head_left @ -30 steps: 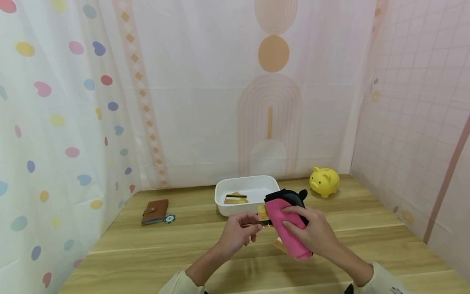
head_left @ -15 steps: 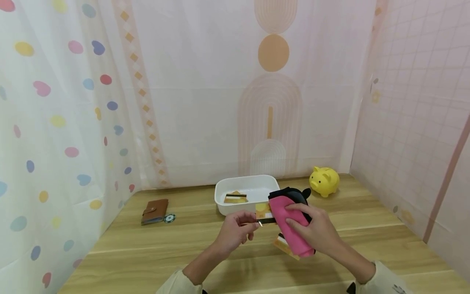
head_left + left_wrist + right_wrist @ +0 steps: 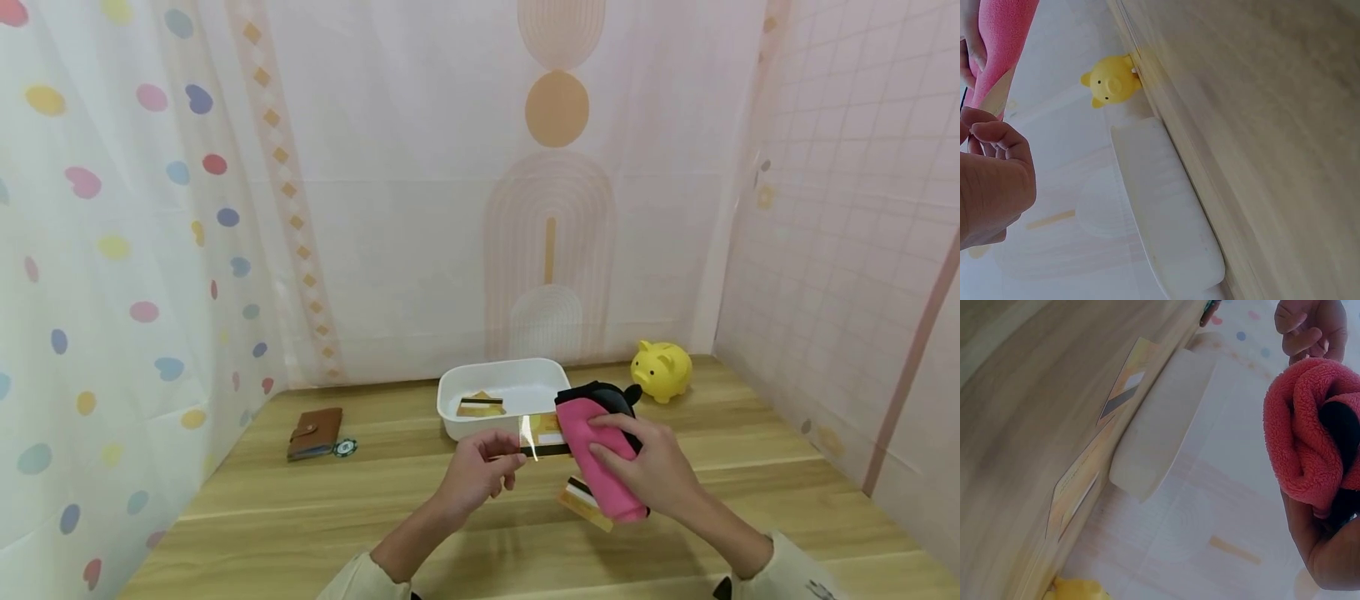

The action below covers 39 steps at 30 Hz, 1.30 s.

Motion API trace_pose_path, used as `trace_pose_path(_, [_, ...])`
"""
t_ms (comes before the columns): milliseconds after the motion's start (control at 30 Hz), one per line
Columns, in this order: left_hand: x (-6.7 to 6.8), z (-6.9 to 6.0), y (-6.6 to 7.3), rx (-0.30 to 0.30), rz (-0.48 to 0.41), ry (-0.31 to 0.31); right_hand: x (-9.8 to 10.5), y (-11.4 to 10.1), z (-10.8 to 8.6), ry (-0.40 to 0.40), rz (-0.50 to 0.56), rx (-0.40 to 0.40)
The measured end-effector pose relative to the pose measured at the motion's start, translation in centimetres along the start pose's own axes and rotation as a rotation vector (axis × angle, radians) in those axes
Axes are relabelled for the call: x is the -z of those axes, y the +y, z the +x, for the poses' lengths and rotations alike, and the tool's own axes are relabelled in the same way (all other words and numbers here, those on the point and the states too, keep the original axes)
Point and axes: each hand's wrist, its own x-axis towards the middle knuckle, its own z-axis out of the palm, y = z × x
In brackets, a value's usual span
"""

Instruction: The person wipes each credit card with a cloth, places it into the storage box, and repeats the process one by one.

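Note:
In the head view my left hand pinches the left end of a yellow bank card with a black stripe. The card's right end goes behind or into a soft pink and black folded cloth item; I cannot tell which. My right hand grips this item from the right, its fingers across the pink face. Fuzzy pink folds around a dark inside show in the right wrist view. Yellow bank cards lie on the table beneath the pink item, partly hidden by it.
A white bin with yellow cards in it stands behind my hands. To its right is a yellow piggy bank. A brown wallet and a poker chip lie at the left. Curtains enclose the wooden table.
The pink item and my right hand have shifted slightly right, away from my left hand. More of the pinched card now shows, and more of the cards on the table is uncovered.

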Motion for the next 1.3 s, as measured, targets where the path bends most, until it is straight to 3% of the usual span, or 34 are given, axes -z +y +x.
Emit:
trace_pose_path(400, [0.3, 0.3, -0.4, 0.032, -0.016, 0.046, 0.6, 0.8, -0.2, -0.007, 0.011, -0.033])
trace_pose_path(900, [1.7, 1.2, -0.5, 0.166, -0.052, 0.206, 1.3, 0.9, -0.4, -0.032, 0.012, -0.095])
trace_pose_path(1300, [3.6, 3.4, -1.9, 0.273, -0.147, 0.350, 1.2, 0.7, -0.6, -0.063, 0.059, -0.143])
